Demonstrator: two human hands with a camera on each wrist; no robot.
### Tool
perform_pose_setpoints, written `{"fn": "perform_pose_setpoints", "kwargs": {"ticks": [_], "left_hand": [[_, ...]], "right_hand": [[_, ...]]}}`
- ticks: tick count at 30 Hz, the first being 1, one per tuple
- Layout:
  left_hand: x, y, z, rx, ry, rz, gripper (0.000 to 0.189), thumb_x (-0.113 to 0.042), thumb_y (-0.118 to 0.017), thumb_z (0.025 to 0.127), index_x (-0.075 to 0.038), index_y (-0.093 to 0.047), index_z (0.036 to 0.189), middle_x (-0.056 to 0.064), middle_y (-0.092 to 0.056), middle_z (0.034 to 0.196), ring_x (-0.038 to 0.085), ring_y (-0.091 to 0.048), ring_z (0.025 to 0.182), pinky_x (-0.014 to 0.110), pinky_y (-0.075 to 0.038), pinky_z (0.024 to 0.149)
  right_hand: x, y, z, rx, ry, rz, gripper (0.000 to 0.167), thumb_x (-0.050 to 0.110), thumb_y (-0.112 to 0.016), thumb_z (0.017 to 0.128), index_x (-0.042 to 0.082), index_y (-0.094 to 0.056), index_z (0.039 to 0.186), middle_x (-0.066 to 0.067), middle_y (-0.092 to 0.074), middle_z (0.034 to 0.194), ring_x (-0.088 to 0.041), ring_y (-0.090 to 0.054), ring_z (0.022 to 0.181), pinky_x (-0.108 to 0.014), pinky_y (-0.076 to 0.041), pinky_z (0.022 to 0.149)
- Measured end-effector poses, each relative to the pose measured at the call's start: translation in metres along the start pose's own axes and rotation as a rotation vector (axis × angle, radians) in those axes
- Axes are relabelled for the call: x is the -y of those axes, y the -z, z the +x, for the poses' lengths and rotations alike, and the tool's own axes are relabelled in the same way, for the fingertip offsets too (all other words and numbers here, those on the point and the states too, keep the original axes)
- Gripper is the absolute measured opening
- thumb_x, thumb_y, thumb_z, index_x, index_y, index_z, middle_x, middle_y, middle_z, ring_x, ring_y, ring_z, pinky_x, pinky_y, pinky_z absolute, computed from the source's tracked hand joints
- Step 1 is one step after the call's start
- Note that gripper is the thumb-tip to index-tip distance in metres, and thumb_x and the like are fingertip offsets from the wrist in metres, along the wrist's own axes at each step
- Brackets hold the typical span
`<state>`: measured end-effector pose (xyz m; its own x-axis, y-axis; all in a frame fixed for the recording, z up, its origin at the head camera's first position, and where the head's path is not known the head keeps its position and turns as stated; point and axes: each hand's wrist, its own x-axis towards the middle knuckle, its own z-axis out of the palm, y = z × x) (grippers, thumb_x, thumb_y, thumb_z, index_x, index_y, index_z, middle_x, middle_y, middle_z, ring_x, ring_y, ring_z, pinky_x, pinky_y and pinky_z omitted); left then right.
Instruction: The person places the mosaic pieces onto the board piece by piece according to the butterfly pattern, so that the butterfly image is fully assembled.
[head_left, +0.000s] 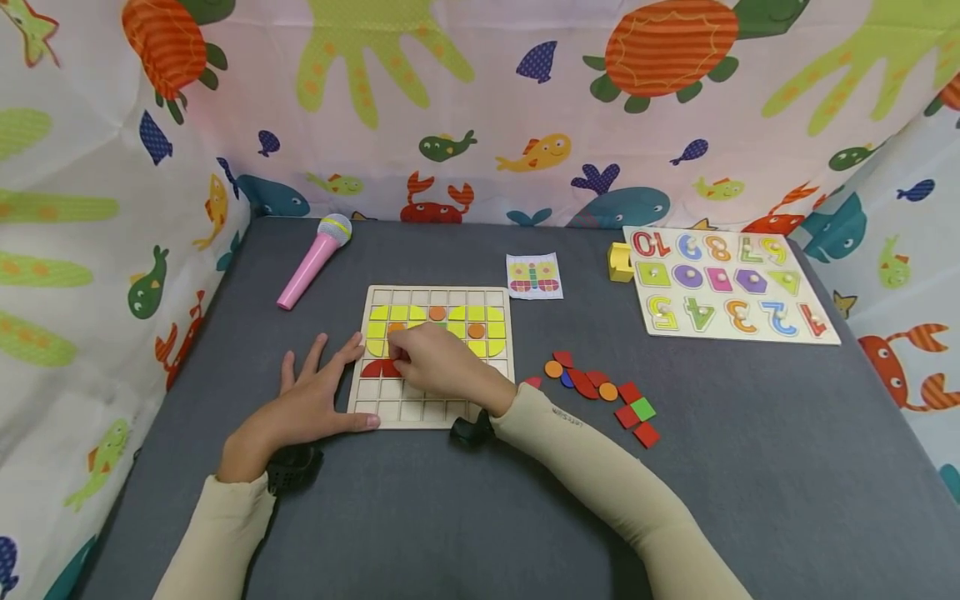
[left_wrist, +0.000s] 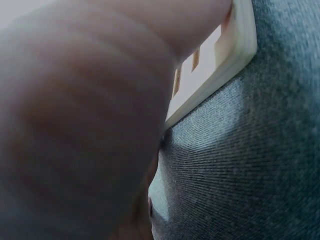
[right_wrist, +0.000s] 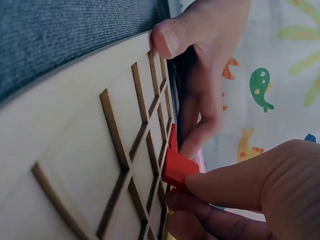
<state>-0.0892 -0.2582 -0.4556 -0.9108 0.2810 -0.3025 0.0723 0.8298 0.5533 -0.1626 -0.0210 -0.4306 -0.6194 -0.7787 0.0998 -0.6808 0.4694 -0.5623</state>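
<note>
A wooden grid board (head_left: 390,411) lies on the grey cloth, its upper rows holding yellow, orange and green pieces. Two red pieces (head_left: 381,368) show in a lower row at the left. My right hand (head_left: 444,362) is over the middle of the board. In the right wrist view its thumb and forefinger pinch a red tile (right_wrist: 179,167), tilted against the grid. My left hand (head_left: 303,404) rests at the board's left side, fingers spread along the edge and thumb on the near corner. The left wrist view is mostly filled by skin, with a board corner (left_wrist: 235,55) showing.
Loose red, orange, blue and green pieces (head_left: 582,383) lie right of the board. Behind it is a butterfly pattern card (head_left: 534,283). A pink toy microphone (head_left: 309,268) lies back left; a number puzzle (head_left: 720,329) and a yellow block (head_left: 619,263) are back right.
</note>
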Motion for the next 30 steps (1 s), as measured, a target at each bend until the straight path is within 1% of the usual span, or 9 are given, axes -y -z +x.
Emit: {"fn": "perform_pose_setpoints", "kwargs": {"ticks": [5, 11, 14, 17, 22, 25, 30], "left_hand": [[-0.001, 0.0, 0.0, 0.004, -0.005, -0.001, 0.124, -0.068, -0.084, 0.081, -0.013, -0.02, 0.172, 0.015, -0.008, 0.179, 0.05, 0.014, 0.159, 0.076, 0.021, 0.113], [-0.002, 0.001, 0.0, 0.001, -0.02, -0.011, 0.124, -0.067, -0.085, 0.082, -0.012, -0.02, 0.172, 0.016, -0.008, 0.179, 0.051, 0.014, 0.159, 0.076, 0.021, 0.113], [-0.002, 0.0, 0.001, 0.004, -0.011, 0.0, 0.124, -0.068, -0.084, 0.081, -0.013, -0.019, 0.172, 0.016, -0.008, 0.179, 0.05, 0.015, 0.159, 0.076, 0.022, 0.113], [-0.002, -0.001, 0.001, 0.001, -0.009, 0.005, 0.124, -0.068, -0.085, 0.081, -0.013, -0.02, 0.172, 0.016, -0.008, 0.179, 0.05, 0.014, 0.159, 0.076, 0.021, 0.113], [-0.003, -0.001, 0.0, -0.015, -0.024, -0.001, 0.12, -0.065, -0.086, 0.082, -0.012, -0.024, 0.17, 0.014, -0.008, 0.179, 0.051, 0.012, 0.159, 0.077, 0.02, 0.113], [-0.003, -0.001, -0.001, -0.019, -0.027, 0.001, 0.119, -0.065, -0.085, 0.083, -0.011, -0.025, 0.17, 0.013, -0.008, 0.179, 0.051, 0.012, 0.159, 0.077, 0.019, 0.114], [-0.003, 0.001, -0.002, -0.019, -0.022, 0.003, 0.121, -0.065, -0.086, 0.082, -0.011, -0.023, 0.17, 0.016, -0.009, 0.179, 0.051, 0.011, 0.159, 0.077, 0.019, 0.113]], "right_hand": [[-0.001, -0.002, 0.001, -0.004, 0.011, -0.036, 0.017, 0.001, -0.068, 0.101, 0.012, -0.067, 0.087, 0.002, -0.06, 0.073, -0.012, -0.055, 0.067, -0.023, -0.041, 0.063], [-0.002, -0.004, 0.003, 0.014, 0.017, -0.119, 0.018, 0.001, -0.067, 0.101, 0.013, -0.066, 0.087, -0.001, -0.055, 0.08, -0.016, -0.052, 0.075, -0.026, -0.041, 0.068], [-0.002, -0.006, 0.005, 0.024, 0.023, -0.127, 0.018, -0.001, -0.065, 0.101, 0.011, -0.067, 0.087, -0.002, -0.054, 0.081, -0.017, -0.051, 0.076, -0.026, -0.041, 0.069], [-0.002, -0.008, 0.007, 0.031, 0.03, -0.088, 0.019, -0.005, -0.063, 0.099, 0.009, -0.066, 0.087, -0.002, -0.054, 0.08, -0.016, -0.051, 0.074, -0.025, -0.041, 0.069], [-0.002, -0.007, 0.005, 0.034, 0.051, -0.018, 0.018, -0.007, -0.065, 0.097, 0.007, -0.068, 0.085, -0.001, -0.058, 0.076, -0.014, -0.052, 0.07, -0.024, -0.041, 0.067], [-0.003, -0.003, 0.001, 0.038, 0.045, 0.026, 0.015, -0.002, -0.068, 0.099, 0.007, -0.071, 0.088, 0.001, -0.061, 0.077, -0.013, -0.054, 0.07, -0.023, -0.043, 0.067], [-0.006, 0.01, -0.011, 0.028, 0.005, 0.147, 0.008, 0.005, -0.071, 0.102, 0.007, -0.076, 0.095, 0.003, -0.067, 0.081, -0.013, -0.059, 0.074, -0.025, -0.047, 0.07]]}}
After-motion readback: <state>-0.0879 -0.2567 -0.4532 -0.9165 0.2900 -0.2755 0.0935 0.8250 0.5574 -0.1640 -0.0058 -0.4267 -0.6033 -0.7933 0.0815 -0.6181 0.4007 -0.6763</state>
